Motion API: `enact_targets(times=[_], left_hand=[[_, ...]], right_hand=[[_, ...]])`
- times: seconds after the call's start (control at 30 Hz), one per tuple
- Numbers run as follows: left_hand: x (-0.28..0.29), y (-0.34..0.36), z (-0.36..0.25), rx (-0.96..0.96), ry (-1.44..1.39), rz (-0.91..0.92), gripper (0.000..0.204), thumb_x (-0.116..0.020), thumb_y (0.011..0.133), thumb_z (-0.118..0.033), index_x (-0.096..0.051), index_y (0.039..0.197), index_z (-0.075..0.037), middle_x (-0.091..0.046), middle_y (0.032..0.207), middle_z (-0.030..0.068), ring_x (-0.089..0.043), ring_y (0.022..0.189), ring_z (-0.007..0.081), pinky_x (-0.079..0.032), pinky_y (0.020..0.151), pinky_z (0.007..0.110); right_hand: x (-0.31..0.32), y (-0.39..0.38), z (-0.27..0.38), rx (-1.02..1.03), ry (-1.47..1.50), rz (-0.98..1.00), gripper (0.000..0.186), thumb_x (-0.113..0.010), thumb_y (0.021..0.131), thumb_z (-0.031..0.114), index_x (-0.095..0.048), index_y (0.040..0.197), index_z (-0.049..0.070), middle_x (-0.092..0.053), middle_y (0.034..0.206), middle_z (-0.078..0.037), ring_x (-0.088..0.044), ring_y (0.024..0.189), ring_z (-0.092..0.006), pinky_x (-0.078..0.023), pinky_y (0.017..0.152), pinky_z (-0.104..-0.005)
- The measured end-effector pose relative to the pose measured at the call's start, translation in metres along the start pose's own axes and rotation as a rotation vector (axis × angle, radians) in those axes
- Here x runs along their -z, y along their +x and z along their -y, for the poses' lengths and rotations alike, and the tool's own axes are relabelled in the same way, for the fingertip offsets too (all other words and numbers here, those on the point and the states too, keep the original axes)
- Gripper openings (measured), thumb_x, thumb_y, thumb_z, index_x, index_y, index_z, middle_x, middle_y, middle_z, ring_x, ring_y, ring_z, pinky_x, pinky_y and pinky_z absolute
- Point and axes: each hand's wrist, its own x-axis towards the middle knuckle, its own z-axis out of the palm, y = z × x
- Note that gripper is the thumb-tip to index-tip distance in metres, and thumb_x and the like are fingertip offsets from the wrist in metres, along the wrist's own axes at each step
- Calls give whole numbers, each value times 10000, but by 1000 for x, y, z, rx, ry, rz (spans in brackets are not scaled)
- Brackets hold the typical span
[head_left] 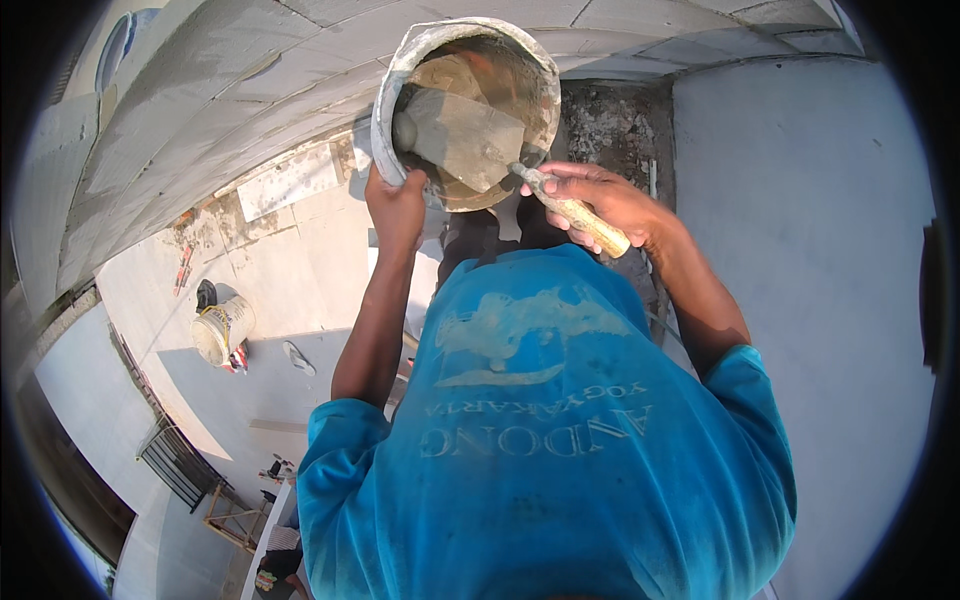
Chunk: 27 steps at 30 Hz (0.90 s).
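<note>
Blue shirt point(540, 450) nearest, trowel point(482, 145) juts leftward from right grip point(608, 200).

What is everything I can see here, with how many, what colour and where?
Held bucket: 1, grey-white, top middle
Trowel: 1, grey blade, yellowish handle, blade at the bucket's mouth
Mortar: 1 mass, grey, inside the held bucket
Block wall: 1, pale grey, upper left
Smooth surface: 1, grey, right
Second bucket: 1, off-white, floor at left
Sandal: 1, grey, near second bucket
Barred grate: 1, black, lower left
Shirt: 1, blue, middle
Left fingers: 1 set, bare, on bucket rim
Right fingers: 1 set, bare, around trowel handle
</note>
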Motion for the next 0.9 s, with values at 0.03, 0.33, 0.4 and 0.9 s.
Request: enact_targets(times=[0.03, 0.33, 0.4, 0.9], left_hand=[[-12, -2, 1, 21, -85, 18, 461, -603, 812, 41, -571, 1271, 27, -656, 1089, 91, -647, 958, 184, -524, 836, 306], [-103, -20, 12, 199, -264, 23, 471, -566, 813, 62, -555, 1282, 20, -647, 1058, 95, -655, 901, 190, -539, 722, 296], [-110, -17, 28, 181, -210, 58, 467, -569, 812, 60, -561, 1277, 19, -649, 1050, 90, -652, 906, 185, -530, 712, 295], [-171, -41, -23, 128, 15, 133, 433, -591, 799, 32, -627, 1230, 23, -673, 1020, 73, -621, 857, 137, -486, 746, 282]], right_hand=[[12, -13, -11, 59, 77, 17, 410, -597, 1012, 376, -587, 1293, 77, -554, 722, -15, -502, 469, -77, -420, 390, -240], [138, -147, -113, 426, -953, -1029, 372, -595, 1026, 381, -597, 1277, 105, -704, 879, -120, -703, 715, -295, -547, 605, -402], [157, -150, -119, 290, -1222, -1218, 372, -604, 1021, 395, -608, 1261, 110, -727, 985, -168, -719, 839, -378, -556, 683, -458], [102, 19, 62, 341, -1996, -589, 216, -648, 898, 236, -748, 894, 44, -750, 905, -134, -740, 830, -275, -583, 662, -426]])
